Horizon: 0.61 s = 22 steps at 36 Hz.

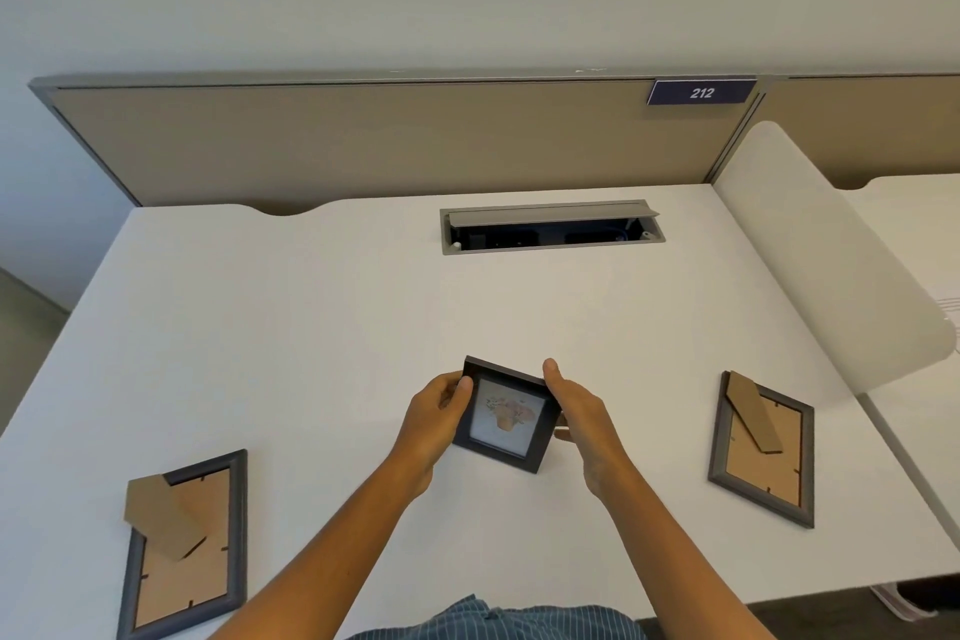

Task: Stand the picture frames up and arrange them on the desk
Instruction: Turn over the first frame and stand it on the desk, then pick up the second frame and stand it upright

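- The small, square black picture frame [506,415] with a flower print is held face-up, tilted, just above the white tabletop [311,327], centre-front.
- It is clamped between the two grips: left hand [434,418] on its left edge, right hand [584,424] along its right edge.
- Its back stand is hidden; contact with the tabletop cannot be told.
- Two grey wooden frames, one left [184,543] and one right [761,447], lie face-down, well apart.

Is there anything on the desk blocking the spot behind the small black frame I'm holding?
Nothing visible: the desk is bare between the small black frame and the open cable tray at the back.
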{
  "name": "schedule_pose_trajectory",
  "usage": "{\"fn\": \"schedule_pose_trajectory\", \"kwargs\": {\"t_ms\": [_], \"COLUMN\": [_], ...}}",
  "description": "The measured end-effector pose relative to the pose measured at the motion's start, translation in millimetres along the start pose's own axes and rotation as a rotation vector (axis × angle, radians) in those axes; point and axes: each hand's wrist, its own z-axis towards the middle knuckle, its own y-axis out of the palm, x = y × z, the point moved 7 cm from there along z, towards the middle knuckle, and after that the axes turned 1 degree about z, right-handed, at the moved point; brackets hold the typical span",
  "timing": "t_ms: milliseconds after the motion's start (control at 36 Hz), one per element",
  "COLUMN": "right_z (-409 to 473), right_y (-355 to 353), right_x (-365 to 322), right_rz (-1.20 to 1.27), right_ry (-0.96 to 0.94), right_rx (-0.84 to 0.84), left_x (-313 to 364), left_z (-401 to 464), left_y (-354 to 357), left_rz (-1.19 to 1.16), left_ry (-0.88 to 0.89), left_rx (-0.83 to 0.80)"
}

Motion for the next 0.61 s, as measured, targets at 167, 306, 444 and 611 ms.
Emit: {"fn": "schedule_pose_trajectory", "kwargs": {"t_ms": [167, 306, 444, 611], "right_z": [-7, -16, -23, -27], "right_y": [-11, -23, -21, -3], "right_x": [-10, -25, -49, -74], "right_rz": [-0.049, -0.254, -0.542, -0.746], "right_ry": [-0.024, -0.185, -0.463, -0.633], "right_rx": [0.045, 0.194, 0.296, 0.328], "left_x": [-14, -22, -24, -14], "left_z": [-4, -11, -17, -22], "left_y": [-16, -36, -60, -100], "left_rz": [0.051, 0.172, 0.344, 0.594], "left_ry": [0.044, 0.118, 0.210, 0.373], "left_rx": [0.059, 0.148, 0.211, 0.342]}}
